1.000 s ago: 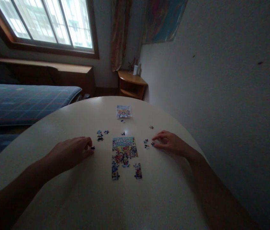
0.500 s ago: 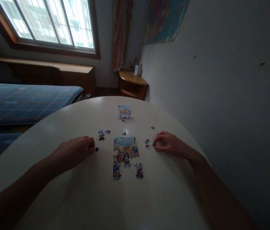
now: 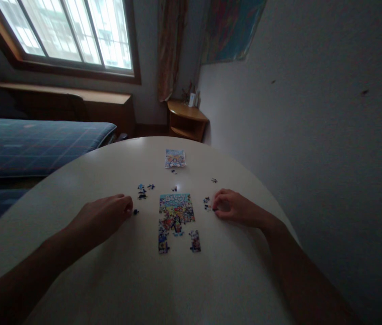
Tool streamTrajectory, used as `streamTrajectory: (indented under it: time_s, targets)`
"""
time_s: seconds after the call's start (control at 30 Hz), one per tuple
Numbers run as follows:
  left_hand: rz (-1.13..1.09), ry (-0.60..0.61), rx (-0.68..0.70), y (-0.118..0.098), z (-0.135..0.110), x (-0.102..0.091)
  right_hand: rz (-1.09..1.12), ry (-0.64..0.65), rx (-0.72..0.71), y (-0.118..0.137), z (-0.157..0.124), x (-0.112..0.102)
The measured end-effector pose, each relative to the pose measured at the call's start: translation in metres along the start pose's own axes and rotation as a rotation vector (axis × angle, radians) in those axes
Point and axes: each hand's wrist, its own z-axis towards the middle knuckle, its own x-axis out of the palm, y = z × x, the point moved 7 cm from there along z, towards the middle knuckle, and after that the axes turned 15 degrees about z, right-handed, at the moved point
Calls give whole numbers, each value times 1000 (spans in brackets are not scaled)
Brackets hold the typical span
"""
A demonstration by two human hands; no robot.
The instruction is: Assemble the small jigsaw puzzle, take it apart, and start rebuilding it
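The partly assembled jigsaw puzzle is lying flat on the tabletop, with a gap opening along its near edge between two projecting legs. To the puzzle's right, the right hand is apparently pinching a small dark piece between thumb and fingertips, just beside two loose pieces. To the puzzle's left, the left hand is curling its fingers next to a dark loose piece; whether it is touching or gripping anything, I cannot tell. A cluster of pieces is lying beyond that hand, left of the puzzle, and a printed packet is resting past the puzzle's far edge. A loose pinch could be letting the small piece slip, a sweeping knuckle could be scattering its neighbours, and a sideways bump could be shearing the weakly supported legs apart.
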Motion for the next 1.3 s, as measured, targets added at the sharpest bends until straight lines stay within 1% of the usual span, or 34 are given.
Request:
streamTrajectory:
  time_s: [0.17, 0.3, 0.43, 0.57, 0.73, 0.87, 1.07, 1.17, 1.3]
  targets:
    - [-43, -16, 10, 3, 5, 3, -20, -25, 46, -2, 1, -2]
    - [-95, -28, 33, 4, 8, 5, -24, -68, 47, -6, 2, -4]
    - [-105, -7, 26, 4, 8, 4, -34, -125, 57, -12, 2, -8]
    - [-113, 1, 22, 2, 8, 1, -25, -152, 55, -14, 2, -9]
    - [-134, -10, 13, -1, 9, -1, 7, -137, 20, -8, 3, -6]
    - [-149, -35, 28, -4, 11, 1, 22, -121, -26, 0, 3, -4]
    - [-178, -74, 24, -7, 15, 5, 15, -87, -37, 3, 4, 1]
    - [-191, -98, 19, -9, 15, 3, -4, -112, -19, 0, 4, -1]
    - [-177, -95, -18, -7, 18, 3, -26, -161, -8, -6, 5, -3]
